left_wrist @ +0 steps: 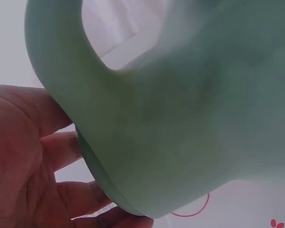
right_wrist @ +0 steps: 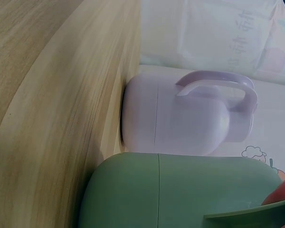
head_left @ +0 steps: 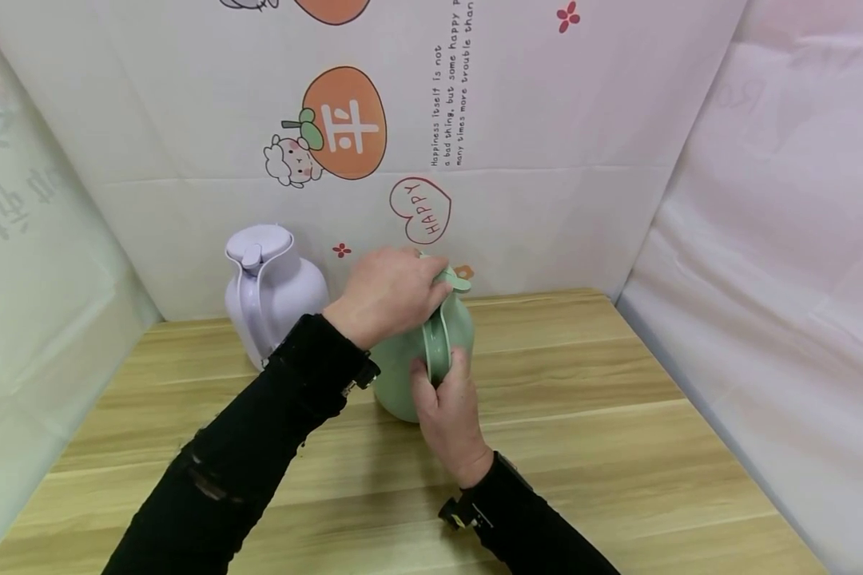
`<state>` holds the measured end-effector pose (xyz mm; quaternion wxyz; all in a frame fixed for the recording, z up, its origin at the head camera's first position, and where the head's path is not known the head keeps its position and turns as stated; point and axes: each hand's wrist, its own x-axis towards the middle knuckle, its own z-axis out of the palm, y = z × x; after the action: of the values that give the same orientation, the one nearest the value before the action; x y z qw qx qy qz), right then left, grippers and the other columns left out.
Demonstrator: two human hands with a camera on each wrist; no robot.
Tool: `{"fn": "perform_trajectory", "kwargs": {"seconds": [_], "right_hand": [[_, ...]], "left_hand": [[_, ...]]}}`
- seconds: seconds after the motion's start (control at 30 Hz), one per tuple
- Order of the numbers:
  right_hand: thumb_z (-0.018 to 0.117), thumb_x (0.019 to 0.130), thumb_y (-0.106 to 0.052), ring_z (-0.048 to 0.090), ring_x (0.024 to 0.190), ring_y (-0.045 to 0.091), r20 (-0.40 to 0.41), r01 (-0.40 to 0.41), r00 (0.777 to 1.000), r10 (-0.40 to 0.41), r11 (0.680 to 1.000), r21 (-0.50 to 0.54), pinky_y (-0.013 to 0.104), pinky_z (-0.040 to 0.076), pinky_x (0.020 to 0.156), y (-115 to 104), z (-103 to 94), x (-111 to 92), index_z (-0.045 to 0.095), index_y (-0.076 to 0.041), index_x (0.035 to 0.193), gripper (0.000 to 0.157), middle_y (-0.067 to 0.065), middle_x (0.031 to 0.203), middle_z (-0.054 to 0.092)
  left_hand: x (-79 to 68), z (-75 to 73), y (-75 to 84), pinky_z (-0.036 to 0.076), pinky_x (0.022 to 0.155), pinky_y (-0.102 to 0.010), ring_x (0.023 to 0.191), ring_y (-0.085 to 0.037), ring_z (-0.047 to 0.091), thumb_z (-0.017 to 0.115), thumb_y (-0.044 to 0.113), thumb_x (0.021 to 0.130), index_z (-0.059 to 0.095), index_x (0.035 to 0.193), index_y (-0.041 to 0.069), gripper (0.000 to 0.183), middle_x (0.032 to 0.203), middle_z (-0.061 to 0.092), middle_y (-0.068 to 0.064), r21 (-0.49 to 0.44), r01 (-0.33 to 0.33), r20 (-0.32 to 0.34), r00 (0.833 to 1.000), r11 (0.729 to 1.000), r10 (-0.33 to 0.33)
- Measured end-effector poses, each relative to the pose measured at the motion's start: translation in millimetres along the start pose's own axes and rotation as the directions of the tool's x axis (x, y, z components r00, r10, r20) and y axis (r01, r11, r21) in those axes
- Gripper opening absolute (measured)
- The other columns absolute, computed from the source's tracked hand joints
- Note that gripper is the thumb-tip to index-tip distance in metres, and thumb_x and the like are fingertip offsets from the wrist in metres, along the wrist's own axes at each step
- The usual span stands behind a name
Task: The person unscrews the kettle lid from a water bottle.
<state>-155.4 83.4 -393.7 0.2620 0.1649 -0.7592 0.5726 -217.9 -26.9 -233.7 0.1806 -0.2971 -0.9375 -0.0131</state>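
Note:
A green thermos jug (head_left: 400,387) stands on the wooden table, its handle (head_left: 437,347) turned toward me. Over its top lies my left hand (head_left: 388,294), the fingers bent about the lid (head_left: 456,281). In the left wrist view, the fingers of the left hand (left_wrist: 19,161) curl along the rim of the green jug (left_wrist: 147,118). Lower down, my right hand (head_left: 453,415) grips the handle, thumb on its left side. The right wrist view shows the green jug (right_wrist: 128,190) upright with its base at the table; only a bit of a finger (right_wrist: 281,192) shows there.
A lilac thermos jug (head_left: 288,287) stands left of the green one, near the back of the wooden table (head_left: 561,447). A printed white cloth (head_left: 532,216) hangs right behind the table. More pale cloth (head_left: 769,263) borders both sides.

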Motion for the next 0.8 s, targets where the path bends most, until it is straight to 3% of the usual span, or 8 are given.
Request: {"fn": "perform_trajectory", "kwargs": {"seconds": [0.13, 0.3, 0.5, 0.63, 0.8], "right_hand": [[0.055, 0.107, -0.017, 0.042, 0.072, 0.016, 0.003, -0.011, 1.0, 0.011, 1.0, 0.008, 0.028, 0.04, 0.065, -0.5, -0.1, 0.0, 0.044, -0.002, 0.114, 0.019, 0.003, 0.085, 0.04], [0.055, 0.108, -0.018, 0.048, 0.078, 0.018, 0.011, -0.024, 1.0, 0.024, 1.0, 0.017, 0.029, 0.043, 0.068, -1.4, -0.5, 0.0, 0.044, -0.002, 0.116, 0.021, 0.006, 0.091, 0.045], [0.055, 0.108, -0.019, 0.054, 0.085, 0.018, 0.015, -0.027, 1.0, 0.027, 0.999, 0.018, 0.03, 0.048, 0.072, -1.0, 0.0, 0.0, 0.044, -0.001, 0.118, 0.023, 0.01, 0.099, 0.052], [0.055, 0.108, -0.02, 0.054, 0.085, 0.018, 0.014, -0.036, 0.999, 0.035, 0.999, 0.019, 0.03, 0.048, 0.072, -0.9, 0.1, -0.5, 0.045, -0.002, 0.12, 0.024, 0.009, 0.098, 0.052], [0.055, 0.108, -0.019, 0.055, 0.087, 0.019, 0.019, -0.031, 0.999, 0.03, 0.999, 0.026, 0.03, 0.049, 0.074, -0.1, 0.9, -0.3, 0.044, -0.002, 0.12, 0.024, 0.011, 0.101, 0.054]], "left_hand": [[-2.3, 1.4, -4.6, 0.056, 0.071, -0.041, 0.089, -0.026, 0.071, 0.057, 0.039, 0.106, 0.072, 0.128, 0.014, 0.037, 0.107, 0.075, -0.006, -0.046, 0.003, -0.009, 1.0, 0.999, -0.004], [-1.3, 0.5, -14.0, 0.056, 0.091, -0.043, 0.11, -0.027, 0.07, 0.056, 0.043, 0.105, 0.068, 0.135, 0.013, 0.044, 0.127, 0.072, -0.008, -0.131, -0.024, 0.022, 0.999, 0.991, 0.027], [4.0, -4.9, -31.5, 0.039, 0.119, -0.048, 0.144, -0.033, 0.05, 0.056, 0.041, 0.106, 0.054, 0.153, 0.017, 0.053, 0.157, 0.051, -0.015, -0.276, -0.1, 0.127, 0.982, 0.956, 0.139], [7.6, -7.0, -38.6, 0.033, 0.124, -0.045, 0.152, -0.028, 0.04, 0.053, 0.039, 0.106, 0.051, 0.155, 0.019, 0.053, 0.161, 0.047, -0.011, -0.341, -0.136, 0.189, 0.959, 0.93, 0.21], [9.8, -6.0, -41.4, 0.036, 0.122, -0.043, 0.149, -0.024, 0.044, 0.051, 0.035, 0.106, 0.055, 0.152, 0.019, 0.049, 0.157, 0.052, -0.008, -0.339, -0.168, 0.218, 0.943, 0.926, 0.251]]}}
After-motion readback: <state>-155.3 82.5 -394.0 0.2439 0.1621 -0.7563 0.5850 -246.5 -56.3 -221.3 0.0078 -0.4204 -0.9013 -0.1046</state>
